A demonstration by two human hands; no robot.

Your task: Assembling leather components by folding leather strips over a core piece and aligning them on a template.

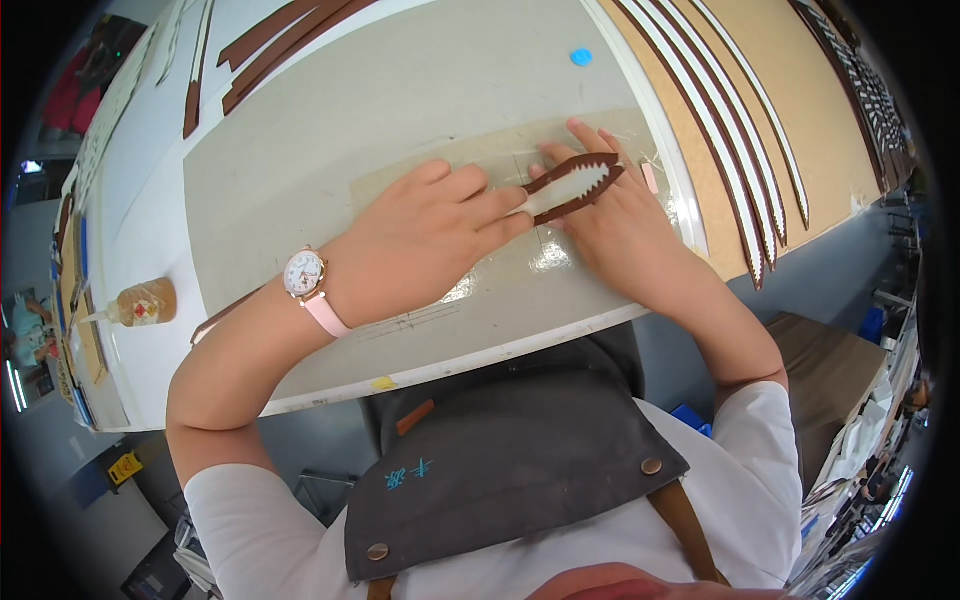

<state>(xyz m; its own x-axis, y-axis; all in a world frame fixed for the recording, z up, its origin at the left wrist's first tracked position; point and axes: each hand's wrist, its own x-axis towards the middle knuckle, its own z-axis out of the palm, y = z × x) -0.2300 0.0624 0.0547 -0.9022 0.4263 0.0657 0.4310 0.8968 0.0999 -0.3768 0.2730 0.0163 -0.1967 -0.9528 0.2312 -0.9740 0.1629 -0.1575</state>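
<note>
My left hand (pixel 430 225), with a watch at the wrist, pinches a brown leather-like strip (pixel 575 205) above the grey mat. The strip is folded back in a narrow, pointed loop, and its pale inner side has a row of zigzag notches along one edge. Across the back of my right hand (pixel 635 230) lies the tip of this loop. The right hand's fingers are stretched out and apart, and its thumb side is partly hidden by the strip. Past my left forearm another brown edge (pixel 215 318) shows; whether it belongs to the same strip, I cannot tell.
A grey mat (pixel 290 190) covers much of the white table. Brown strips (pixel 275 55) lie at the far left, and several white-and-brown ones (pixel 715 120) on the tan board at right. A bottle of amber liquid (pixel 148 303) lies left; a blue lump (pixel 581 58) sits far off.
</note>
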